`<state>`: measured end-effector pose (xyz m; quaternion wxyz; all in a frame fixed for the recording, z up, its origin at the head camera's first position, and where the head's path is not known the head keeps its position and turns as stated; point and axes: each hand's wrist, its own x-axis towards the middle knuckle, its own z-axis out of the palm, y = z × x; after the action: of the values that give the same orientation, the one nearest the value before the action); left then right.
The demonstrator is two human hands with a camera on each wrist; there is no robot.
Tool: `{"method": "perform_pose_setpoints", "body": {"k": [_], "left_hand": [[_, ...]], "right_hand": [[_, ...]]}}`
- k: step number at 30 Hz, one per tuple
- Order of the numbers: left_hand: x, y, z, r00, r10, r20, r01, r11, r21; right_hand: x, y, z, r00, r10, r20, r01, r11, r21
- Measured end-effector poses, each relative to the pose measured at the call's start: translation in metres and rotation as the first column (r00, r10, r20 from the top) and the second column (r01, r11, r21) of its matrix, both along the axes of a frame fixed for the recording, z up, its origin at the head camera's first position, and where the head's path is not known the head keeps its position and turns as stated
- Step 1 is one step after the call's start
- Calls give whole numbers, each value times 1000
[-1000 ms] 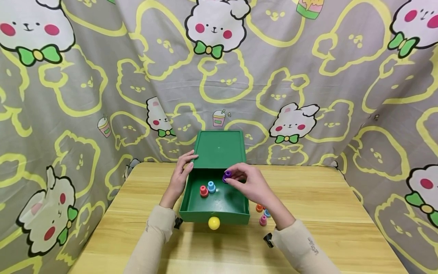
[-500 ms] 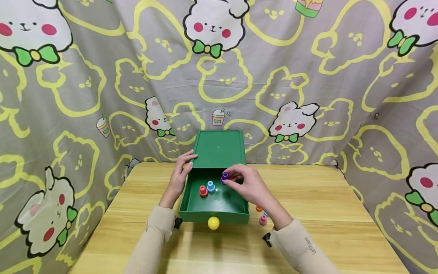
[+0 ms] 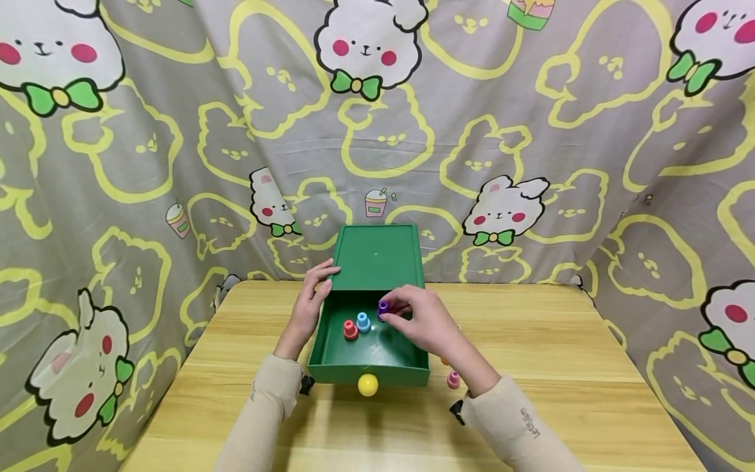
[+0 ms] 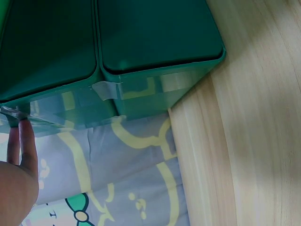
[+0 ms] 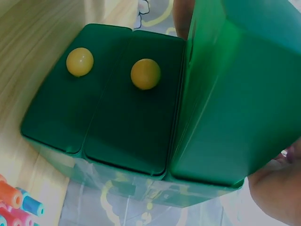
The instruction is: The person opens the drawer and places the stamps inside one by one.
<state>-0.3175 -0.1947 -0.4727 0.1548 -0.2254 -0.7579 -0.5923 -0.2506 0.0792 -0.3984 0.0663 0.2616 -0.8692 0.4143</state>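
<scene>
Near back-right corner of drawer [image 3: 401, 375], right hand [image 3: 423, 318] pinches purple peg [image 3: 383, 309]; likely light, stiff, best held round its sides. Left hand [image 3: 307, 307], uncurled, touches cabinet [image 3: 377, 259].

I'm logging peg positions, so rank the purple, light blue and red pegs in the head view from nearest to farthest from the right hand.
1. Purple peg: pinched by the right hand.
2. Light blue peg: in the green drawer, left of the purple one.
3. Red peg: same drawer, farther left.
</scene>
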Motion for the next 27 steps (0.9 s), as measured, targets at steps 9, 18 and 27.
{"method": "perform_pose_setpoints", "body": {"k": [9,18,27], "left_hand": [[-1,-1,0,1000,-3,-10,3,1000,3],[-1,-1,-1,1000,-2,-20,2,1000,-6],[-1,-1,-2,1000,-8,-5,8,1000,2]], "right_hand": [[-2,-7,3,1000,-11,19,9,997,83],[-7,-11,7,999,16,35,-22,988,156],[-10,-13,3,1000,17,23,-22,973,231]]}}
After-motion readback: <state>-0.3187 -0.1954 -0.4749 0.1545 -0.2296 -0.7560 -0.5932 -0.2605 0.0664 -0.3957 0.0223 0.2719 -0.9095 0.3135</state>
